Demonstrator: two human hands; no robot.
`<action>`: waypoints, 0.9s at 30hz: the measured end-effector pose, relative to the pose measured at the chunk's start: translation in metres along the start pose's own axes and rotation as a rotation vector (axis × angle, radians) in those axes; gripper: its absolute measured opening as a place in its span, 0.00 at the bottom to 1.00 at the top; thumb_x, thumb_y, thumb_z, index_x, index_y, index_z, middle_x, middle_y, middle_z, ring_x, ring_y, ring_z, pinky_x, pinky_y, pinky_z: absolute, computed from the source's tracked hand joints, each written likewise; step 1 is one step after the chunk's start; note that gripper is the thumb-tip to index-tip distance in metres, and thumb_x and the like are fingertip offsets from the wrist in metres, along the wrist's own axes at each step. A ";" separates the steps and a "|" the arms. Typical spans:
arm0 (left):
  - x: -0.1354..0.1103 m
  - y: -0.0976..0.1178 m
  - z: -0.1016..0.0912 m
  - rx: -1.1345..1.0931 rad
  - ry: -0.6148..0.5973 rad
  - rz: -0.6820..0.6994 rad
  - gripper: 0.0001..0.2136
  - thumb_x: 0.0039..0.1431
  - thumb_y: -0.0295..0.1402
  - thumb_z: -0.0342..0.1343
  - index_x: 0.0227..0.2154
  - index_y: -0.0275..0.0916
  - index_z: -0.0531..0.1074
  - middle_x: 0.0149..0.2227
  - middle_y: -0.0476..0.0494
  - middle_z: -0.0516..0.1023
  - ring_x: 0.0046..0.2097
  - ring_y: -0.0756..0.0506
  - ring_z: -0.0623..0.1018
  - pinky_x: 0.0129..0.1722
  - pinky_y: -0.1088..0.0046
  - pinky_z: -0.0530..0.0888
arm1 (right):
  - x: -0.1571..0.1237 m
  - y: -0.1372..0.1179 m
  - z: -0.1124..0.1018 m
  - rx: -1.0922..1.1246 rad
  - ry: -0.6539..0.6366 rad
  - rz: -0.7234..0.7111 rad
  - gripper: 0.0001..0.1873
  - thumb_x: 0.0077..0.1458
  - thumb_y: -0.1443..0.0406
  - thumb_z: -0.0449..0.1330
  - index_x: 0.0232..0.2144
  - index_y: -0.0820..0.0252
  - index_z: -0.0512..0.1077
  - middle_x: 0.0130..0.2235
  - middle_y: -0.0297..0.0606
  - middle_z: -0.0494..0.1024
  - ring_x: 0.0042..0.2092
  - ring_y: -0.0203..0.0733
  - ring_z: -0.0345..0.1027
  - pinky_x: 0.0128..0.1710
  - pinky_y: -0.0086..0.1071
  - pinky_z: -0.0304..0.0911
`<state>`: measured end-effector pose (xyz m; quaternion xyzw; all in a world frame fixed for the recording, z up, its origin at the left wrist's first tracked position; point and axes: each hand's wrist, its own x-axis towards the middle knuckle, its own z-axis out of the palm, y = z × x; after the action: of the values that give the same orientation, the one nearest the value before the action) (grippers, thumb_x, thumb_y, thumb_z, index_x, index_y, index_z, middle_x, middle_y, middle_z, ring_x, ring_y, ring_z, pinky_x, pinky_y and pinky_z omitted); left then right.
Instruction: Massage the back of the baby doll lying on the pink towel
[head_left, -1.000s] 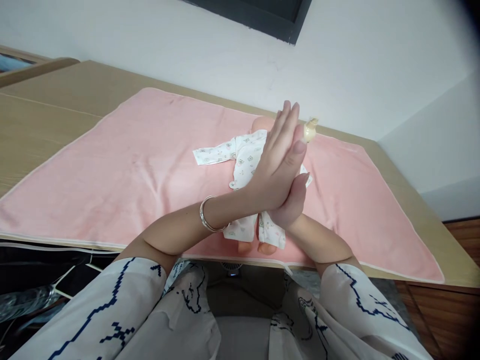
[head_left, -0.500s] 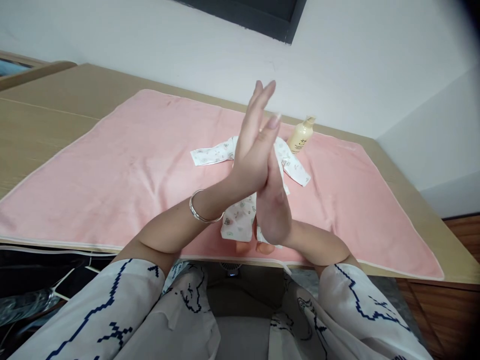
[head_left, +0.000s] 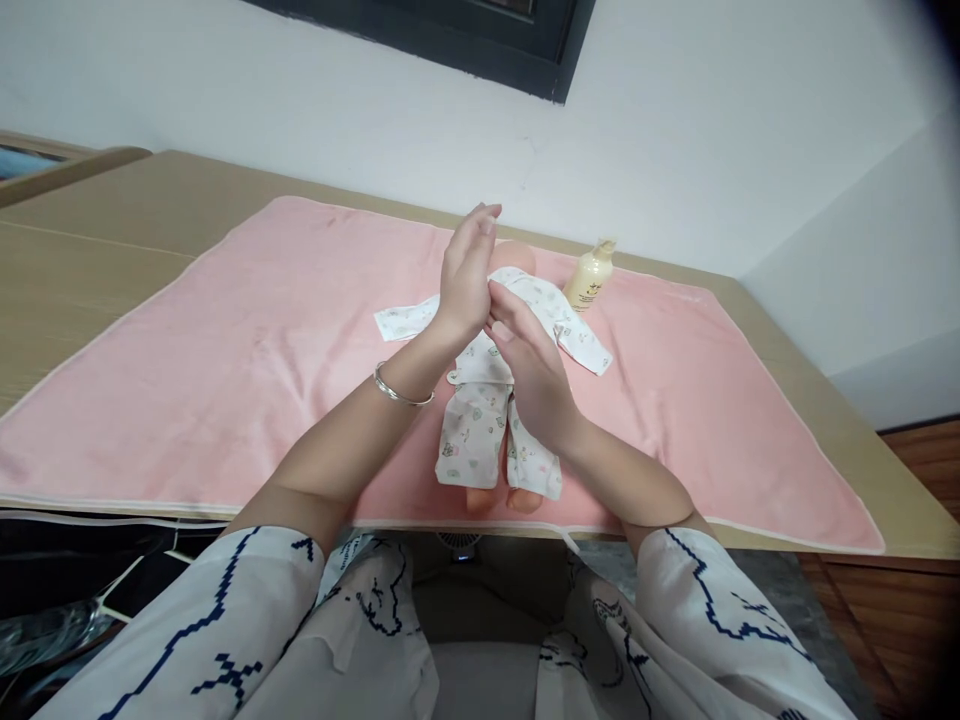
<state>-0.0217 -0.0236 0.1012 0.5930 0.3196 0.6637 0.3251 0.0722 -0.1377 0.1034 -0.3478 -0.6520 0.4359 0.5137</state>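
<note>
My left hand (head_left: 466,275), with a silver bangle on its wrist, is raised with its fingers stretched upward. My right hand (head_left: 534,365) is lower, its fingers straight and their tips meeting the heel of the left palm. Neither hand shows anything in it. Below them a baby doll (head_left: 472,435) in white printed clothes lies on its back on a pink blanket (head_left: 225,370), arms spread and feet towards me. My hands and forearms cover part of its chest and one sleeve. A pale yellow pump bottle (head_left: 589,277) stands beside the doll's head.
The blanket covers much of a wooden table (head_left: 90,260) that reaches a white wall (head_left: 660,130). A dark-framed panel (head_left: 465,45) is on the wall. Under the table's front edge are a small fan (head_left: 459,541) and, at the left, a clear plastic bottle (head_left: 49,635).
My hands have slid against each other, the right moving down to the left palm's heel, and both have shifted left. More of the doll shows now. The view has tilted slightly.
</note>
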 end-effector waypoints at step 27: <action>-0.024 -0.123 0.004 0.356 0.028 -0.075 0.25 0.67 0.52 0.39 0.53 0.40 0.68 0.57 0.35 0.75 0.59 0.41 0.74 0.62 0.61 0.68 | 0.095 0.129 -0.105 -1.039 -0.049 0.096 0.35 0.65 0.50 0.43 0.67 0.63 0.53 0.71 0.48 0.49 0.72 0.53 0.40 0.70 0.55 0.38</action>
<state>-0.0088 0.0291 -0.0119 0.6196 0.4584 0.5923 0.2349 0.1530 0.0191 0.0287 -0.5760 -0.7775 0.0858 0.2374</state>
